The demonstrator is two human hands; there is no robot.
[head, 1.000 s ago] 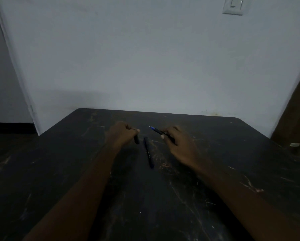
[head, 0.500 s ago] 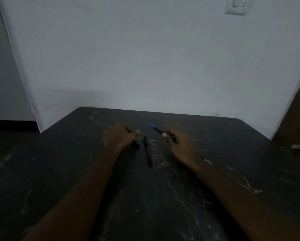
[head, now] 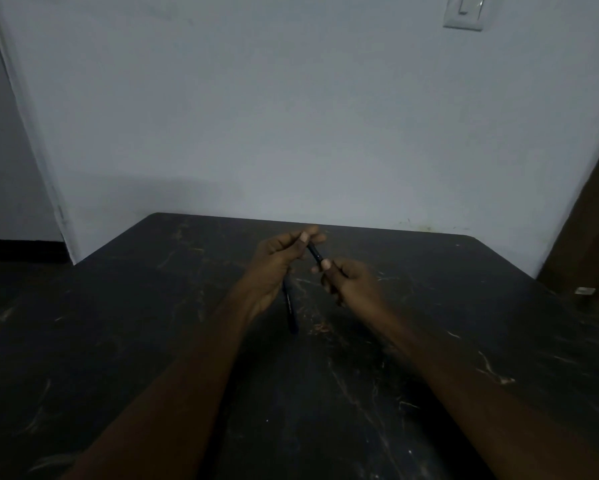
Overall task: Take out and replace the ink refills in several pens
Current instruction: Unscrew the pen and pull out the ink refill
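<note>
So both hands are pinched on one dark pen (head: 314, 252), held up off the table (head: 152, 323). The left hand (head: 274, 261) grips its far end between thumb and fingertips, and the right hand (head: 351, 284) clamps the near end, so the short bare bit of barrel shows between the two grips. A second dark pen (head: 290, 311) lies flat on the table, just nearer than the held pen, its far end hidden under the left hand.
</note>
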